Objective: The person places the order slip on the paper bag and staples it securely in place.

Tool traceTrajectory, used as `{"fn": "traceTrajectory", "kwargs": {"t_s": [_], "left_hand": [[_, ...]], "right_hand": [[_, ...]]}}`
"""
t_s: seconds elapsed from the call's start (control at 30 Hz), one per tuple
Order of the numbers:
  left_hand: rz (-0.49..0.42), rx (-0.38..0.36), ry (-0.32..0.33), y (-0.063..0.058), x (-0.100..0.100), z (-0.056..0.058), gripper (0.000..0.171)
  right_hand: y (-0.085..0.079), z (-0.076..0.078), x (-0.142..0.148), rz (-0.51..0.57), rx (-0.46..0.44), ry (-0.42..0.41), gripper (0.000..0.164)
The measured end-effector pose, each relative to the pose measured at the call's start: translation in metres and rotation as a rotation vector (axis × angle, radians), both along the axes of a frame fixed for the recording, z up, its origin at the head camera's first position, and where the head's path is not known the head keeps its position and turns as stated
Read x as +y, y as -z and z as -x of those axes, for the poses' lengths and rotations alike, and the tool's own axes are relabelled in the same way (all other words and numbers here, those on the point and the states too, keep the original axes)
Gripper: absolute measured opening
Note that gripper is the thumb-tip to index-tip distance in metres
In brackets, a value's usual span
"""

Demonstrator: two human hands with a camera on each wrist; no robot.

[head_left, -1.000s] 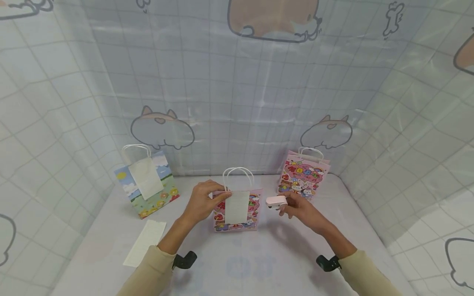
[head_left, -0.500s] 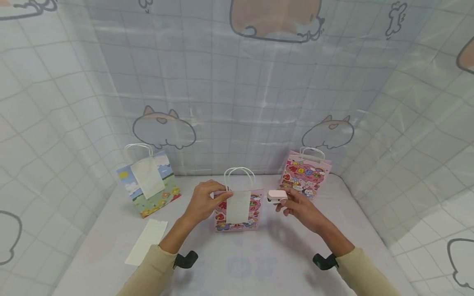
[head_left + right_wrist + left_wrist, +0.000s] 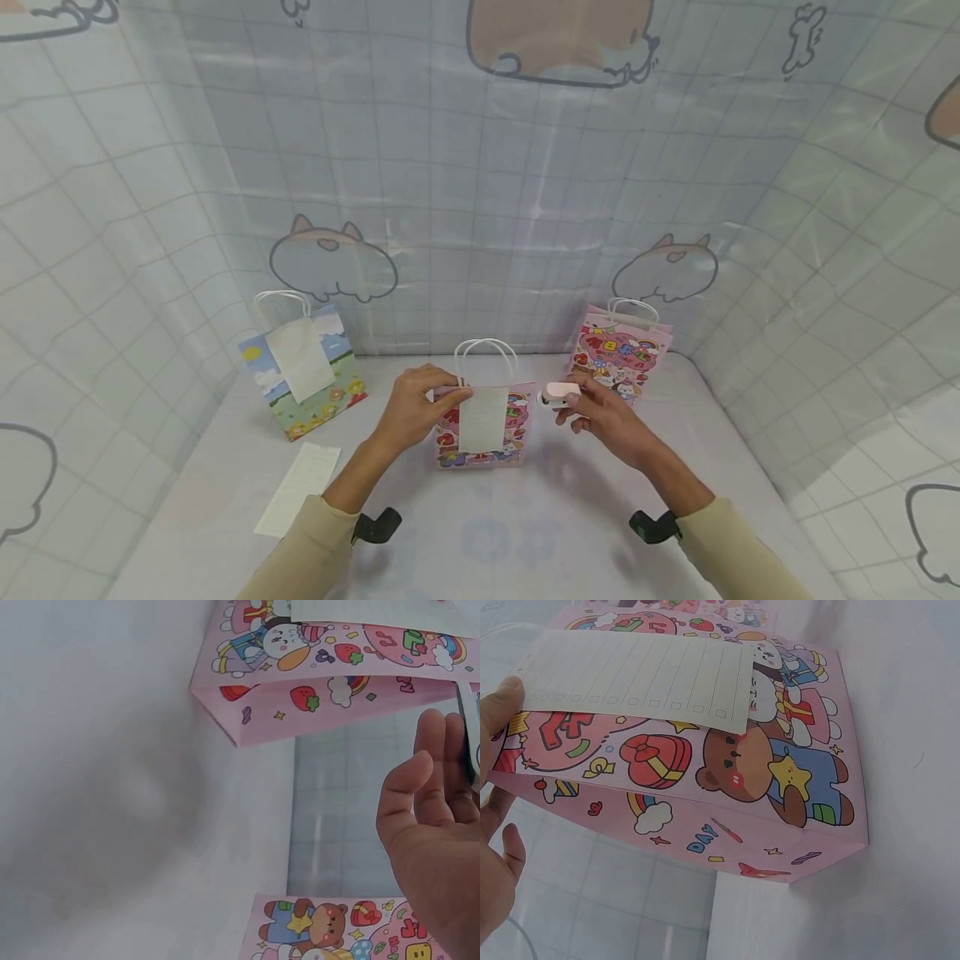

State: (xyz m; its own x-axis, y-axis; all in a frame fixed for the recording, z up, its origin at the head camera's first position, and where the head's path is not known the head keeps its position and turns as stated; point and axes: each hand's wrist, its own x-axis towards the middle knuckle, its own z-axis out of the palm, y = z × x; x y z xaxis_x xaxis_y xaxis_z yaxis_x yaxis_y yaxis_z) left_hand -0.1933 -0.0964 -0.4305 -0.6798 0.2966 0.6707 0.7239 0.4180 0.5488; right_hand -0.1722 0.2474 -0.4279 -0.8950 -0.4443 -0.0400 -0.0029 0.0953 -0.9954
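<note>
In the middle of the table stands a pink cartoon gift bag [image 3: 519, 435] with white loop handles. A lined paper slip [image 3: 482, 422] with small checkboxes lies against its front. My left hand [image 3: 411, 407] pinches the slip to the bag's top edge, thumb in front and fingers behind, as the left wrist view also shows on the paper slip [image 3: 641, 675]. To the bag's right, my right hand [image 3: 606, 418] grips a small pink-and-white stapler [image 3: 559, 393], its front end close to the bag's upper right edge. Only part of the stapler [image 3: 470, 739] shows in the right wrist view.
A blue-and-green gift bag [image 3: 341, 408] with a white slip [image 3: 302, 358] on its front leans at the back left. Another pink gift bag [image 3: 618, 350] stands at the back right. One more paper slip [image 3: 298, 490] lies on the table beside my left forearm.
The stapler has tilted in my right hand and edged toward the middle bag. My left hand keeps its pinch on the slip and bag.
</note>
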Motion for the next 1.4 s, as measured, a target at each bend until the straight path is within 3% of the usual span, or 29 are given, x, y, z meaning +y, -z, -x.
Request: {"fn": "traceTrajectory", "kwargs": {"t_s": [0.5,0.93,1.2,1.4], "left_hand": [[0.008,0.012,0.010,0.000,0.000,0.001,0.007],[0.023,0.022,0.014,-0.002,0.002,-0.001,0.007],[0.015,0.014,0.011,-0.001,0.001,-0.001,0.006],[0.014,0.012,0.012,0.000,0.004,0.000,0.006]], "right_hand": [[-0.025,0.006,-0.009,0.003,0.058,0.045,0.043],[-0.037,0.012,-0.021,-0.079,0.091,0.159,0.046],[-0.041,0.025,-0.043,-0.132,0.203,0.104,0.038],[-0.047,0.028,-0.055,-0.180,0.206,0.061,0.043]]}}
